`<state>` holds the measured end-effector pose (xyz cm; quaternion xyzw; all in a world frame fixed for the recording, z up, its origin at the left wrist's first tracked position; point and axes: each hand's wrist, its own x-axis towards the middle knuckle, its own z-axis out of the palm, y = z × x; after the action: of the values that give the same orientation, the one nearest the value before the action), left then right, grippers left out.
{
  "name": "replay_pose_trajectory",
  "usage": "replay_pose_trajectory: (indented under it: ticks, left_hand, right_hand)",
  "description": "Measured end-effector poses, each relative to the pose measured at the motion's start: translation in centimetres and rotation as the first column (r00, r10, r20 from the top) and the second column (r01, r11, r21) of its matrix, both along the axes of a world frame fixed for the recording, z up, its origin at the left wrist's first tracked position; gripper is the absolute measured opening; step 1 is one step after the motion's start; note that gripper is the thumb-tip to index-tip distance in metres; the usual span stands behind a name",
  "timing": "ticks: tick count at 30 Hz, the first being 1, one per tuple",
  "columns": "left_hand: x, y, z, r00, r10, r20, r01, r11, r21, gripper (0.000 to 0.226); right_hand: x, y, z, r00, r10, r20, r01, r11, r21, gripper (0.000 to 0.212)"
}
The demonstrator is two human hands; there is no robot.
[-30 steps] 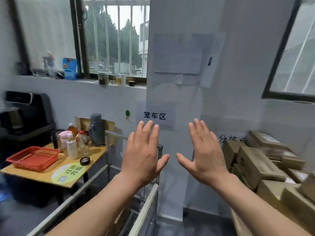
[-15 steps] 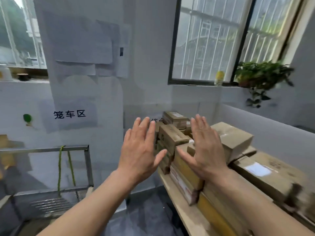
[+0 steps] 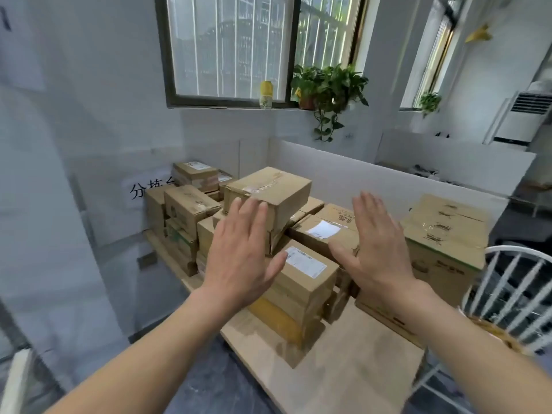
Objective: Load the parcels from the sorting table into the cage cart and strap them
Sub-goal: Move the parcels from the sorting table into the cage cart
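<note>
while the left hand (image 3: 239,258) and right hand (image 3: 379,249) hover empty over the pile, the job looks to be at its start: choosing a first parcel. both are flat, with fingers straight and close together and thumbs out. they sit either side of the near labelled box (image 3: 310,276), apparently not touching it. the next move calls for lowering them and gripping its two sides. the parcels (image 3: 185,204) are taped brown cartons, some white-labelled, stacked unevenly on the table (image 3: 343,363). the cart is out of view.
</note>
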<state>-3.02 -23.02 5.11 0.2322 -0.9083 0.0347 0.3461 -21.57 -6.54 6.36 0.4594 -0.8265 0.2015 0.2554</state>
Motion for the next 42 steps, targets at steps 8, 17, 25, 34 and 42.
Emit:
replay_pose_trajectory:
  ticks: [8,17,25,34,42]
  left_hand:
    - [-12.4,6.2,-1.3,0.988,-0.135,0.077,0.128,0.987,0.095,0.085]
    - [-29.9,13.2,-2.4,0.953,-0.302,0.02,0.265,0.865,0.426,0.078]
    - [-41.7,12.9,-6.8,0.953,-0.268,0.139,0.118,0.754,0.646,0.074]
    - [-46.5,12.7,-8.7,0.916,-0.374,0.148,0.127,0.617,0.777,0.065]
    - [-42.7,14.1,-7.8,0.939,-0.343,-0.034,0.249,0.607,0.755,0.058]
  right_hand:
    - [-11.3,9.8,-2.8,0.969,-0.212,0.13,0.21,0.977,0.029,0.092]
    - [-24.4,16.7,-7.9,0.865,-0.423,0.27,0.396,0.906,0.15,0.089]
    - [-30.5,17.7,-10.8,0.727,-0.452,0.518,0.414,0.889,0.196,0.077]
    - [-32.1,17.5,-12.4,0.679,-0.253,0.689,0.301,0.952,0.054,0.066]
    - [-28.9,17.4,-11.3,0.74,-0.126,0.661,0.293,0.944,-0.149,0.068]
